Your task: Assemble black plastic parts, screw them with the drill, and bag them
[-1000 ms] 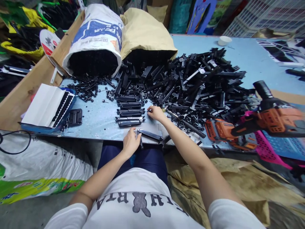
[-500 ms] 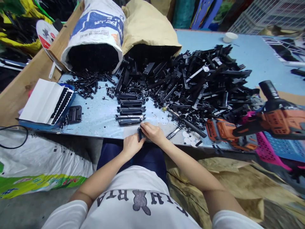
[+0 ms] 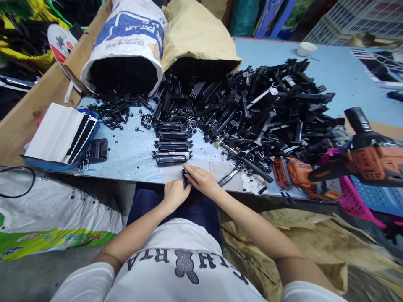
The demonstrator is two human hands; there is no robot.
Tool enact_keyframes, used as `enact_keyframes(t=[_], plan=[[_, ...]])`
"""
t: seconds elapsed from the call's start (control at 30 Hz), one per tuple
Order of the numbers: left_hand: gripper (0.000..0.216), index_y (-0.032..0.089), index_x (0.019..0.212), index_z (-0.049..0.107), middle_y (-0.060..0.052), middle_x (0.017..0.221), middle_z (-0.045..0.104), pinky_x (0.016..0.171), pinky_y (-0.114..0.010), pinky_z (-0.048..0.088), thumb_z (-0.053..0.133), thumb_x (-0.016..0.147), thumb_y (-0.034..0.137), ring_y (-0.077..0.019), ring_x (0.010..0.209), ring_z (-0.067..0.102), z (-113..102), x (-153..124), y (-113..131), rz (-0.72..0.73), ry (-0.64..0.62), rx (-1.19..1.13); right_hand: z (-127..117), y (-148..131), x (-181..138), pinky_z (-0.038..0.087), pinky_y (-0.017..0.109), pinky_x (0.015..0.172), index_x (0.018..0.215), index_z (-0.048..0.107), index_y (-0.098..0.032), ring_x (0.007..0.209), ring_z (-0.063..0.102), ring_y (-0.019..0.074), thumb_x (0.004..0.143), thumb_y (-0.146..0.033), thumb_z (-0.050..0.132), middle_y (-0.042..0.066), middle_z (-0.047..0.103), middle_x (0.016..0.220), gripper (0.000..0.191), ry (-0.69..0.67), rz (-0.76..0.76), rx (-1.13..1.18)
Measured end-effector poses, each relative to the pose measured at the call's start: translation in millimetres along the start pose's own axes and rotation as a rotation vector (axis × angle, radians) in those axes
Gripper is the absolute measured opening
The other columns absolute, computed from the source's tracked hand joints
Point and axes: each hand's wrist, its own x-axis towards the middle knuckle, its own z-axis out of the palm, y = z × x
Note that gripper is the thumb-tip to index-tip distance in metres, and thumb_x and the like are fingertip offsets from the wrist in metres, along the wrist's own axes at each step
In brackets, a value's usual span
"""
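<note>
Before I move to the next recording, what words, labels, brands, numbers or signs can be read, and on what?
"20": orange battery; further characters unclear.
White shirt: upside-down letters broken by folds; whole wording unclear.
Blue-and-white sack: tilted lettering, too blurred to quote.
White-and-green bag: print too blurred.
Round fan: print too small.

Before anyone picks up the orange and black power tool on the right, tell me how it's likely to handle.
The power tool will probably feel heavy for its size, given its bulky body and battery pack. It looks hard-shelled, so it should stay stiff. It seems unlikely to roll far, since the handle and blocky pack jut out.
</note>
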Motion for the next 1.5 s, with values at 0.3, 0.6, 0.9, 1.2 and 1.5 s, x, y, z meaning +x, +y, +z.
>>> enact_keyframes(t=[0.3,0.6,0.9,1.2,1.5], plan=[[0.037,0.017,0.085,0.068,-0.012,0.080,0.068,0.071,-0.033,0.046,0.042,0.086,0.043,-0.0263,0.081,0.065,8,4,9,-0.024,0.050,-0.008,11,-3,-13,0.048,0.039,0.094,0.135,0.044,-0.020,0.112,0.054,0.0211,0.083,-0.003,0.036,0.012,0.053,0.126,0.055,-0.174,0.205,0.044],[0.047,0.013,0.099,0.064,-0.016,0.103,0.064,0.084,-0.036,0.043,0.034,0.091,0.048,-0.0270,0.100,0.059,-6,10,-8,0.408,0.122,0.101,-47,10,-28,0.039,0.040,0.103,0.139,0.035,-0.021,0.130,0.037,0.0212,0.092,-0.025,0.039,0.012,0.034,0.143,0.047,-0.079,0.192,0.044],[0.061,0.007,0.122,0.051,-0.018,0.101,0.059,0.081,-0.034,0.039,0.042,0.086,0.056,-0.0259,0.095,0.055,-7,59,13,1.106,0.075,0.335,-78,78,-83,0.036,0.030,0.056,0.066,0.055,-0.016,0.060,0.050,0.0168,0.080,-0.066,0.046,0.006,0.054,0.064,0.053,-0.224,-0.199,-0.333],[0.056,0.016,0.063,0.054,-0.006,0.058,0.053,0.052,-0.027,0.032,0.020,0.095,0.047,-0.0138,0.054,0.048,-66,-17,-3,1.075,0.357,0.018,-141,-23,-19,0.021,0.029,0.050,0.059,0.044,-0.017,0.048,0.036,0.0119,0.088,-0.065,0.026,0.002,0.043,0.054,0.059,-0.211,-0.384,-0.088],[0.050,0.015,0.068,0.049,-0.003,0.054,0.047,0.050,-0.024,0.032,0.016,0.097,0.039,-0.0107,0.049,0.043,-70,-84,-5,1.162,0.271,-0.683,-110,-90,-13,0.036,0.029,0.050,0.069,0.045,-0.020,0.051,0.047,0.0141,0.094,-0.049,0.010,0.004,0.048,0.054,0.052,-0.018,-0.247,0.707]])
